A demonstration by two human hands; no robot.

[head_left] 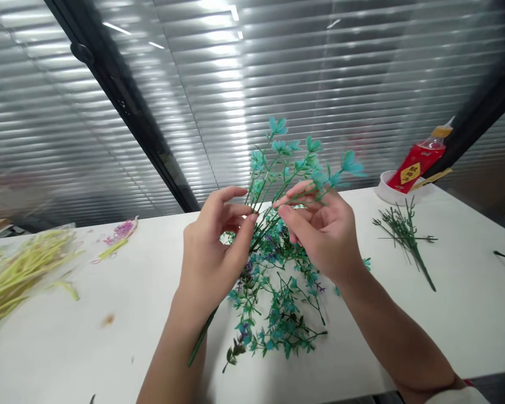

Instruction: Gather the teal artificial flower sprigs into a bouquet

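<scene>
An artificial plant stem with teal blossoms point(279, 147) stands upright between my hands. My left hand point(219, 238) is closed around its green stems, thumb against the fingers, and the thick lower stalk point(202, 336) comes out below the palm. On the right side, my right hand point(320, 224) pinches a thin branch with teal flowers at its tip between thumb and fingers. Beneath both hands lies a loose pile of teal and purple sprigs point(286, 314) on the white table point(143, 336).
Yellow strips point(25, 275) lie at the left, near a pink and purple piece point(124, 230). Bare green stems point(408, 235) rest at the right. Behind them a red bottle point(416, 165) leans in a white bowl point(389, 193). Window blinds point(320, 73) rise behind the table.
</scene>
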